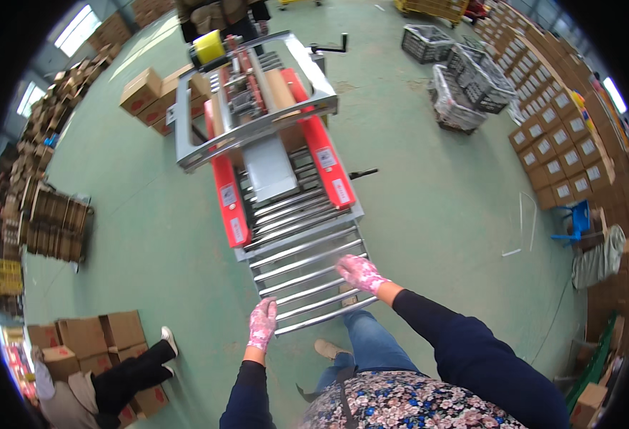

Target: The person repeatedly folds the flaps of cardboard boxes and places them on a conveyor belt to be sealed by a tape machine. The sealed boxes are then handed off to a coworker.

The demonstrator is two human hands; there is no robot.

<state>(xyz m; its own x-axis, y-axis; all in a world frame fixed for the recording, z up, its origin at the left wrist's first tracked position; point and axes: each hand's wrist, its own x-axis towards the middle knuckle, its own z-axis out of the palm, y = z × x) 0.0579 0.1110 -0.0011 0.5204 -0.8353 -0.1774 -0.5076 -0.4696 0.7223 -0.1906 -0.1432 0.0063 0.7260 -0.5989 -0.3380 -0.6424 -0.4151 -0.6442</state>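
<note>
A short roller conveyor (309, 277) with bare metal rollers lies in front of me, leading to a carton sealing machine (255, 107). My left hand (263, 323), in a pink and white patterned glove, is at the conveyor's near left edge. In a matching glove, my right hand (360, 273) is over the right ends of the rollers, its fingers bent. Neither glove shows an object in it; whether the fingers grip the frame is unclear. Under the machine's head, between its red side guards (325, 161), a cardboard box (293, 137) is partly hidden. A smooth grey plate (269, 167) extends toward me.
Yellow tape (209, 47) is mounted on the machine; a person (220, 19) stands behind it. Another person (116, 381) is at the lower left by cartons (81, 338). Stacked boxes (556, 145) and plastic crates (478, 75) are at right. A crank handle (336, 45) juts out.
</note>
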